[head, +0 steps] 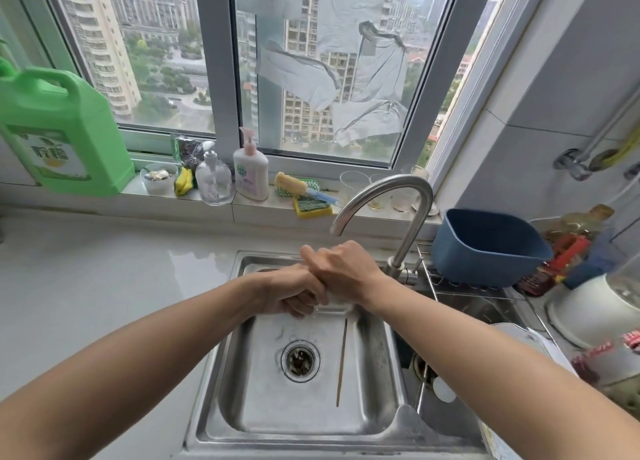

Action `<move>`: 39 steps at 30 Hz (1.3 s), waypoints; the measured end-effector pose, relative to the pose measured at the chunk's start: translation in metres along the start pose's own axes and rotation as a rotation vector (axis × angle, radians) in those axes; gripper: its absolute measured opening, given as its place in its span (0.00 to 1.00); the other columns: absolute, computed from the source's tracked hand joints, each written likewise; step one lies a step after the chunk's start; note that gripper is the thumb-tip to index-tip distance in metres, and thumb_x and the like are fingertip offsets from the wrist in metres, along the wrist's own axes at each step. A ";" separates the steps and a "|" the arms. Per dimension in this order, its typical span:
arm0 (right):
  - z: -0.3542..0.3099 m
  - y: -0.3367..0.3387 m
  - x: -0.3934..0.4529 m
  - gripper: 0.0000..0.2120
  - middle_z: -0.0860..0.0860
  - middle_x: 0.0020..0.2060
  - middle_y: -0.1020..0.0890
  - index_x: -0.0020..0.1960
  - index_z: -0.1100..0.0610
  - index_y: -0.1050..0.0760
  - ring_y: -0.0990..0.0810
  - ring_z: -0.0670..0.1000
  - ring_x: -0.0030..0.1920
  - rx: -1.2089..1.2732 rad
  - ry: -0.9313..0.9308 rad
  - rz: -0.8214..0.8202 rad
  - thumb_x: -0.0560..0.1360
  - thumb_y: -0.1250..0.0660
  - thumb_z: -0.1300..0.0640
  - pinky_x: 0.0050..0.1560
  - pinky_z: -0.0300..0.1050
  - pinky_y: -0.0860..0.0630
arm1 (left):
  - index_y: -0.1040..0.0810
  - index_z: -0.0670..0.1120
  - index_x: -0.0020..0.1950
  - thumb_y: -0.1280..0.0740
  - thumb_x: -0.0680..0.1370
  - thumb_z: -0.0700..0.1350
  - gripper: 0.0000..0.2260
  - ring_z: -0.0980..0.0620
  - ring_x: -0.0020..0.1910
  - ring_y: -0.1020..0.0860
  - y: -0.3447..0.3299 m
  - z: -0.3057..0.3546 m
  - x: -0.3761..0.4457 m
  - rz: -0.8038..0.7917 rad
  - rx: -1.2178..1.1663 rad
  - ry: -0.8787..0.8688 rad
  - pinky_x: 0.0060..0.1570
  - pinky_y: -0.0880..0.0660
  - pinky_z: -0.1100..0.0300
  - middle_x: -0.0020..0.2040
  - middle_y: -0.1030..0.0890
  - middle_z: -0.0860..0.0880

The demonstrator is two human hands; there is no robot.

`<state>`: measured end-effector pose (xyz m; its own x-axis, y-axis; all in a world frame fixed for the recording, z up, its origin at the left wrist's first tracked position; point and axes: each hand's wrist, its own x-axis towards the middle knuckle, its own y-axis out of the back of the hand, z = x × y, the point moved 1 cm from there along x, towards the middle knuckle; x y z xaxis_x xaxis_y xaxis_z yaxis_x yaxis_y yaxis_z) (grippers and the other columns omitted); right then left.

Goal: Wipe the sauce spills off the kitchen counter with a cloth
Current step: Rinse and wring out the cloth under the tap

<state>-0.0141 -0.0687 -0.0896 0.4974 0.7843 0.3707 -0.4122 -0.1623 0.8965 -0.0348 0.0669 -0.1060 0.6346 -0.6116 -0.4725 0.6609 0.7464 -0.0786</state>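
Both my hands meet over the steel sink (381, 373), just below the faucet spout (384, 186). My left hand (294, 295) has its fingers curled downward around a pale cloth (335, 304), of which only a small bit shows under the hands. My right hand (341, 269) lies across the left hand's top and closes round the same bundle. The white counter (86, 286) stretches to the left of the sink, with a wet sheen near the sink's rim. I see no sauce marks on it from here.
A thin wooden stick (342, 362) lies in the sink beside the drain (300, 361). A blue basin (485, 248) sits on a rack to the right, with a white pot (588, 314) nearby. The sill holds a green jug (59, 130), a soap bottle (251, 169) and sponges (311, 207).
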 end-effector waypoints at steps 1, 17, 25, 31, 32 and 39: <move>-0.001 0.001 0.000 0.07 0.52 0.23 0.23 0.45 0.57 0.38 0.25 0.55 0.19 0.000 -0.007 0.023 0.73 0.40 0.57 0.22 0.39 0.40 | 0.42 0.51 0.29 0.38 0.71 0.34 0.18 0.56 0.22 0.47 0.002 0.000 -0.002 -0.050 -0.042 -0.006 0.25 0.50 0.62 0.24 0.42 0.53; 0.005 0.038 -0.025 0.26 0.49 0.46 0.21 0.55 0.56 0.33 0.21 0.48 0.42 0.932 -0.874 -0.231 0.69 0.23 0.47 0.39 0.42 0.25 | 0.24 0.45 0.62 0.30 0.77 0.46 0.15 0.46 0.51 0.19 0.019 0.037 -0.037 0.219 0.007 -0.291 0.51 0.22 0.54 0.56 0.19 0.36; 0.019 0.075 -0.029 0.17 0.63 0.51 0.18 0.57 0.62 0.21 0.18 0.55 0.43 1.021 -0.870 -0.143 0.81 0.38 0.48 0.39 0.56 0.19 | 0.23 0.44 0.53 0.34 0.81 0.42 0.04 0.42 0.49 0.17 0.002 0.066 -0.032 0.445 0.012 -0.458 0.49 0.19 0.54 0.49 0.18 0.32; 0.033 0.099 -0.032 0.26 0.59 0.50 0.18 0.55 0.67 0.22 0.17 0.56 0.44 1.002 -0.937 -0.119 0.83 0.46 0.45 0.41 0.60 0.19 | 0.21 0.45 0.53 0.30 0.78 0.38 0.06 0.48 0.41 0.19 0.001 0.087 -0.029 0.471 0.249 -0.475 0.42 0.20 0.57 0.42 0.20 0.41; 0.037 0.103 -0.033 0.25 0.59 0.51 0.17 0.56 0.65 0.21 0.17 0.56 0.45 1.009 -0.954 -0.102 0.83 0.46 0.45 0.41 0.59 0.19 | 0.20 0.44 0.53 0.30 0.77 0.37 0.06 0.49 0.41 0.20 0.002 0.091 -0.029 0.466 0.306 -0.466 0.42 0.22 0.58 0.42 0.20 0.42; 0.053 0.118 -0.038 0.24 0.60 0.47 0.16 0.49 0.65 0.20 0.17 0.57 0.45 1.144 -1.093 0.024 0.83 0.44 0.47 0.44 0.55 0.21 | 0.20 0.52 0.48 0.36 0.71 0.45 0.08 0.55 0.37 0.23 -0.004 0.120 -0.027 0.478 0.712 -0.389 0.37 0.26 0.61 0.38 0.19 0.51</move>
<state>-0.0409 -0.1493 0.0151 0.9949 0.0647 -0.0774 0.0906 -0.9110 0.4024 -0.0063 0.0488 0.0125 0.9061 -0.4225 0.0202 0.3039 0.6836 0.6636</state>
